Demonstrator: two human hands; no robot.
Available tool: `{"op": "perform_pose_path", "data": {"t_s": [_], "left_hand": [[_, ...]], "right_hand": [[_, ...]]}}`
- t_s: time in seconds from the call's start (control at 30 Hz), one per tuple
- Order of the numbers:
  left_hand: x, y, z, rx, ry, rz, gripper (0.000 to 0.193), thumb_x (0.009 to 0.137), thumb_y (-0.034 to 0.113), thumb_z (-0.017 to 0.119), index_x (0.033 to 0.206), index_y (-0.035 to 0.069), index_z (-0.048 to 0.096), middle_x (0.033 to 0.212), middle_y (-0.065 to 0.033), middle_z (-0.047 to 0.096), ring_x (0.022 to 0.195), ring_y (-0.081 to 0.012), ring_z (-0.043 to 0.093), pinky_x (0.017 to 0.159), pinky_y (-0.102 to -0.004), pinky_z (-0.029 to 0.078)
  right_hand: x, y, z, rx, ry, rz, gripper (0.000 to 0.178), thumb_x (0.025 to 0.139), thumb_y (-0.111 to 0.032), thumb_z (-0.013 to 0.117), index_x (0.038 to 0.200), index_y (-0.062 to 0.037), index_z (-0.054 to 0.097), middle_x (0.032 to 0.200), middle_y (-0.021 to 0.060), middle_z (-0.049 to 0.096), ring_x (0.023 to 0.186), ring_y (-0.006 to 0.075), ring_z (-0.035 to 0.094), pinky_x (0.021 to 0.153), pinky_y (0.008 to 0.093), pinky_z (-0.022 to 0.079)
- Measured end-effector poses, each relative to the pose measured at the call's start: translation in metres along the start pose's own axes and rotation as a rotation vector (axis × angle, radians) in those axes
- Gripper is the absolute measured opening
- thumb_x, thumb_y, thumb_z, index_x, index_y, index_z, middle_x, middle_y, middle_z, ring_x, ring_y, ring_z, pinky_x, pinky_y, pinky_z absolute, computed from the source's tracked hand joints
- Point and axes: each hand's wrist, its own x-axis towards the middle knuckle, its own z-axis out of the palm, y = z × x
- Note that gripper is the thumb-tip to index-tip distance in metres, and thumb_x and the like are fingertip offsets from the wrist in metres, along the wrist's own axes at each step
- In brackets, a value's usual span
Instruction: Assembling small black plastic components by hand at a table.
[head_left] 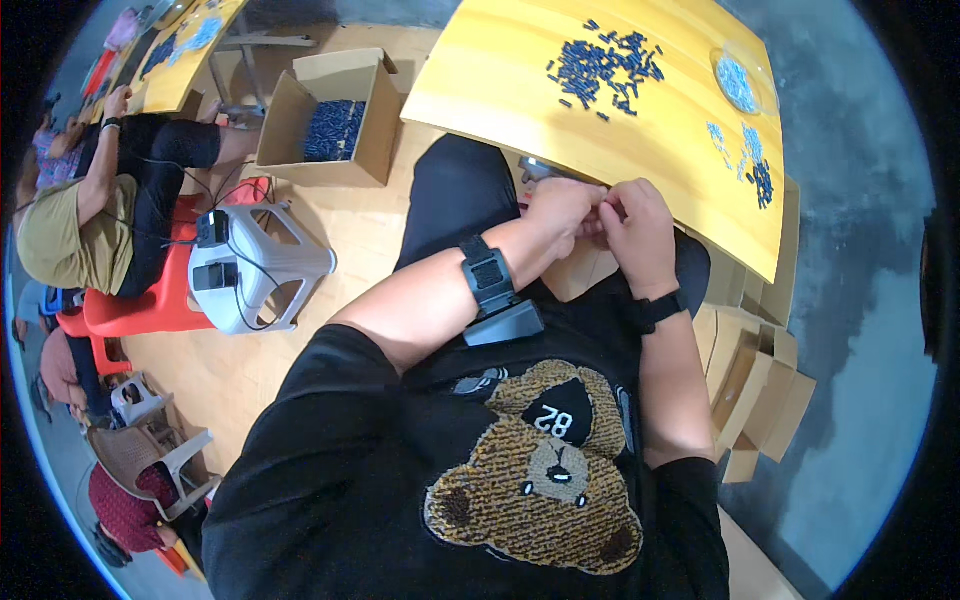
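Observation:
Above my lap, at the near edge of a yellow table (470, 90), my two hands meet with fingertips close together. The fingers of my left hand (560, 210) are pinched, and so are those of my right hand (642, 240). Whatever lies between the fingertips is too small and covered to make out. Beyond the hands, a loose pile of small dark cylindrical pieces (595, 70) is spread on the tabletop. To the right sits a clear round dish of light-blue small pieces (736, 84). Nearer me lie more light-blue pieces (748, 145) beside a dark cluster (763, 183).
At left, an open cardboard box (376, 140) holds many dark pieces. A white stool (238, 295) bears black devices with cables, beside a red stool (150, 308). Several people sit at left, one in an olive top (75, 240). An opened carton (765, 400) lies at right, near the wall.

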Motion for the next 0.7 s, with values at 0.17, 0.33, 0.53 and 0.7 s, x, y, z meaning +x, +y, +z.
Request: {"op": "perform_pose_path", "data": {"t_s": [0.17, 0.33, 0.53, 0.7], "left_hand": [[-0.025, 0.023, -0.028, -0.020, -0.165, -0.170, 0.015, 0.088, 0.013, 0.054, 0.094, 0.002, 0.059, 0.084, -0.0053, 0.062, 0.073, -0.0134, 0.061, 0.067, -0.0226, 0.052], [-0.055, 0.058, -0.110, 0.000, -0.032, -0.080, 0.020, 0.089, 0.014, 0.053, 0.102, 0.000, 0.057, 0.081, -0.0057, 0.064, 0.064, -0.0118, 0.061, 0.055, -0.0195, 0.050], [-0.052, 0.114, -0.276, -0.177, -0.035, 0.237, 0.018, 0.092, 0.016, 0.047, 0.096, 0.000, 0.053, 0.081, -0.0098, 0.063, 0.069, -0.0152, 0.061, 0.063, -0.0222, 0.052], [-0.048, 0.203, -0.259, -0.263, 0.642, 0.340, 0.048, 0.092, 0.017, 0.046, 0.126, -0.011, 0.027, 0.118, -0.0264, 0.048, 0.094, -0.0257, 0.057, 0.076, -0.0297, 0.053]], "right_hand": [[-0.006, 0.002, -0.009, 0.153, -0.079, 0.023, 0.013, 0.074, -0.012, 0.066, 0.076, -0.0015, 0.058, 0.072, 0.0113, 0.055, 0.066, 0.0253, 0.054, 0.061, 0.0328, 0.044], [-0.030, 0.015, -0.020, 0.182, -0.035, 0.036, 0.010, 0.076, -0.009, 0.066, 0.076, -0.0014, 0.059, 0.071, 0.0099, 0.056, 0.060, 0.0194, 0.054, 0.056, 0.0273, 0.043], [-0.039, 0.031, -0.012, 0.243, -0.183, 0.168, 0.009, 0.076, -0.008, 0.065, 0.077, -0.0004, 0.060, 0.068, 0.0106, 0.054, 0.057, 0.0191, 0.052, 0.054, 0.0273, 0.042], [-0.042, 0.049, -0.001, 0.214, -0.283, 0.139, 0.011, 0.074, -0.009, 0.065, 0.075, 0.0006, 0.059, 0.065, 0.0125, 0.052, 0.057, 0.0246, 0.052, 0.053, 0.0315, 0.041]]}}
